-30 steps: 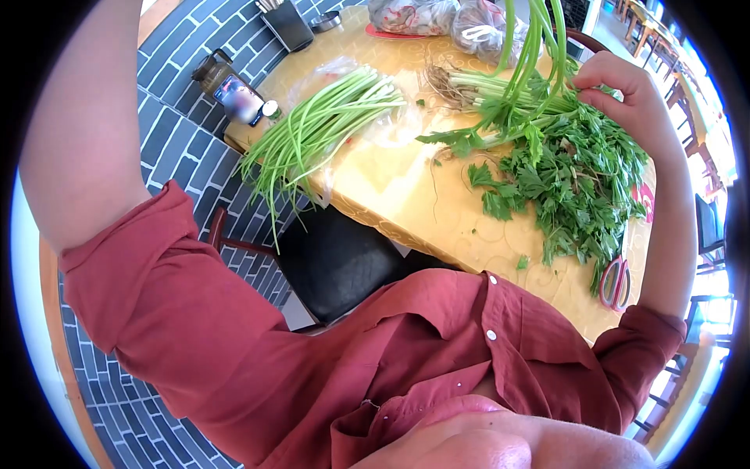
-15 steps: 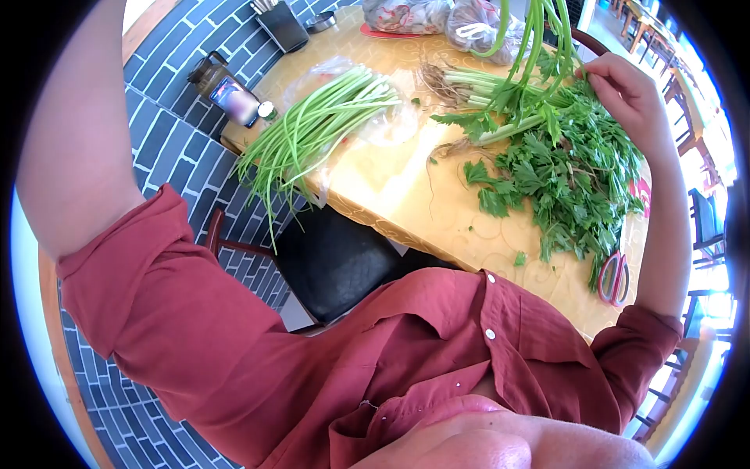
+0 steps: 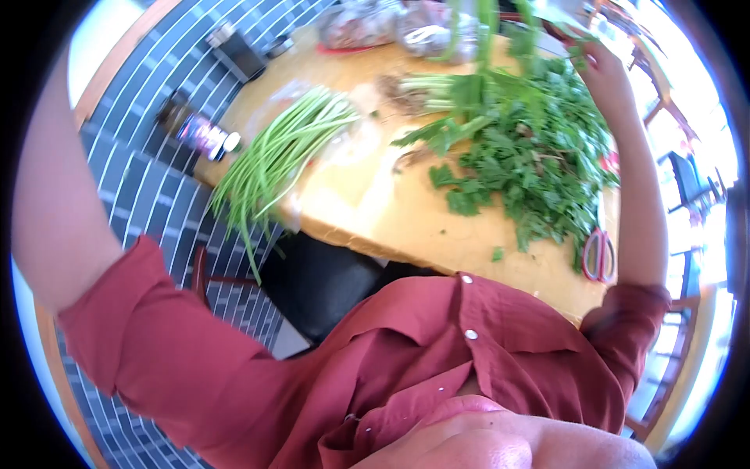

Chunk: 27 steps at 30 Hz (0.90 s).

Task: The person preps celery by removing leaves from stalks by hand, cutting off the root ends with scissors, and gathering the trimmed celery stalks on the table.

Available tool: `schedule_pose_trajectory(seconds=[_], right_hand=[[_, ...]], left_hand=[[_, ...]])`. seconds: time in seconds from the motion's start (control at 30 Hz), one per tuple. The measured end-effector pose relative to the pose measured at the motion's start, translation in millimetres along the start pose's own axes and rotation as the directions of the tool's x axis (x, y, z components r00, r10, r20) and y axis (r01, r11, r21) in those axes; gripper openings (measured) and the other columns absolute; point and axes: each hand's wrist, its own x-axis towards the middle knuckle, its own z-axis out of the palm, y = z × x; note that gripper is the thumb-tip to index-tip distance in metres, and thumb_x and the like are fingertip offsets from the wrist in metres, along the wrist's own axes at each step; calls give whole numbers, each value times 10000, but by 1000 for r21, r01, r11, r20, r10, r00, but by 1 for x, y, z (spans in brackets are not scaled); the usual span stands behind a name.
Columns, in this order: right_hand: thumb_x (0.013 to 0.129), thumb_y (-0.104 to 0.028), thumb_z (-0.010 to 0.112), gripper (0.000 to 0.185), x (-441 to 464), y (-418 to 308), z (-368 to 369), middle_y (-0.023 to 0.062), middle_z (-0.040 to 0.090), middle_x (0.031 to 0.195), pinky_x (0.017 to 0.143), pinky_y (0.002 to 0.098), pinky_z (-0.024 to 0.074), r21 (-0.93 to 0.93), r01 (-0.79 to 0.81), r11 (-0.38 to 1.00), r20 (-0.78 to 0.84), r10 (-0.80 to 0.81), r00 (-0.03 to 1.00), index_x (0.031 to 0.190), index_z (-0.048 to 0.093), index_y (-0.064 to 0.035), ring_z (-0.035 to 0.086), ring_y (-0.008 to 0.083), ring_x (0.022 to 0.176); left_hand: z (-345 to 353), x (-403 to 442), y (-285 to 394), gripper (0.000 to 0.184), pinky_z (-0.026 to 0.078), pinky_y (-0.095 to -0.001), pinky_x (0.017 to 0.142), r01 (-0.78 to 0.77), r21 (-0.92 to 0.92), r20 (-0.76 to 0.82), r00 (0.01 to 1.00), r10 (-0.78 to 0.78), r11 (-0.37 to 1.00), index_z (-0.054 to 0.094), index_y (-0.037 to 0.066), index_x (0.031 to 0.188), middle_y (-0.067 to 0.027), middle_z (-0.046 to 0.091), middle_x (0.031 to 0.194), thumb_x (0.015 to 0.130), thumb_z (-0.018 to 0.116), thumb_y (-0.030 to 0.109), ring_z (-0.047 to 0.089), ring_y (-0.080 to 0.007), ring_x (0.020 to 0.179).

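My left arm rises out of the top left of the view, so its hand is hidden. Celery stalks [image 3: 486,47] hang down from the top edge; what holds their upper end is out of view. My right hand [image 3: 600,72], blurred, is at the upper right with bent fingers closed on celery leaves [image 3: 580,48]. Below it lies a heap of leafy celery [image 3: 539,148], with rooted pale stalk ends [image 3: 428,92] pointing left. On the table's left side, a bunch of leafless green stalks [image 3: 285,144] rests on clear plastic, tips drooping over the edge.
Red-handled scissors [image 3: 599,256] lie near the table's [image 3: 367,211] right edge. Filled plastic bags [image 3: 359,27] sit at the back. A phone [image 3: 201,137] leans by a dark bottle [image 3: 173,109]. A black chair [image 3: 316,277] stands at the near left.
The whole view has shifted, moving the table's things left and blurring them. My right hand has moved up slightly, away from the heap, with leaves at its fingers.
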Motion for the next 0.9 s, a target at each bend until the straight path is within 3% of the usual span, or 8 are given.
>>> schedule_pose_trajectory(seconds=[0.07, 0.13, 0.23, 0.4, 0.6, 0.7, 0.83, 0.9], right_hand=[[886, -186, 533, 232, 0, -21, -13, 49, 642, 975, 820, 262, 444, 579, 132, 805, -228, 4, 974, 1067, 634, -82, 576, 124, 930], [868, -82, 547, 213, -5, -54, -25, 65, 604, 1056, 864, 283, 441, 730, 152, 666, -359, 185, 915, 1064, 580, -5, 550, 160, 982], [865, -136, 581, 367, -15, -72, -35, 72, 566, 1155, 877, 286, 443, 544, 113, 831, -134, -47, 990, 1210, 514, -28, 559, 159, 993], [825, -167, 626, 330, -4, -56, -12, 142, 588, 1081, 851, 348, 466, 48, 455, 889, -14, -455, 891, 1138, 583, -71, 571, 279, 995], [902, -152, 504, 207, -13, -41, 4, 28, 633, 953, 835, 252, 436, 376, 262, 889, -115, -236, 965, 1021, 644, -57, 572, 114, 909], [902, -129, 491, 200, -16, -40, 0, 16, 619, 942, 837, 253, 438, 261, 212, 942, -44, -208, 977, 970, 644, -19, 572, 118, 899], [885, -156, 514, 215, -21, -29, 11, 22, 610, 914, 784, 266, 452, 908, 3, 418, -69, 143, 987, 990, 628, -7, 570, 119, 882], [859, -211, 561, 279, -16, -17, 18, 23, 624, 898, 789, 297, 452, 904, -243, 353, 170, 224, 960, 1056, 627, -25, 581, 111, 899]], left_hand=[[1, 1, 1, 401, 377, -139, 394, -7, -5, -11, 1000, 7, 1000, 459, 36, 1274, -20, 589, 740, 932, 488, 243, 469, 7, 461], [0, 2, -2, 404, 379, -137, 397, -5, -10, -15, 1000, 5, 1000, 455, 39, 1279, -20, 592, 748, 933, 485, 247, 471, 9, 464], [-1, 2, -6, 409, 381, -135, 401, -3, -11, -21, 1000, 3, 1000, 450, 45, 1285, -21, 597, 759, 935, 482, 254, 475, 11, 469], [-3, 3, -17, 417, 386, -131, 408, 10, -9, -47, 999, -10, 1000, 441, 54, 1297, -23, 605, 777, 939, 476, 266, 480, 16, 478], [-10, 3, -53, 427, 391, -126, 416, -19, 10, -163, 986, 21, 1000, 430, 66, 1310, -25, 615, 800, 943, 469, 280, 486, 21, 488], [-14, 12, -84, 432, 393, -123, 420, -80, 36, -257, 963, 86, 996, 425, 71, 1317, -26, 620, 811, 945, 466, 287, 490, 23, 494], [-13, 22, -102, 439, 397, -120, 426, -155, 45, -323, 933, 161, 987, 418, 79, 1326, -28, 627, 826, 947, 461, 297, 494, 27, 500], [-10, 23, -82, 442, 399, -118, 428, -152, 56, -290, 943, 162, 987, 414, 83, 1330, -28, 630, 833, 949, 459, 301, 496, 28, 504]])
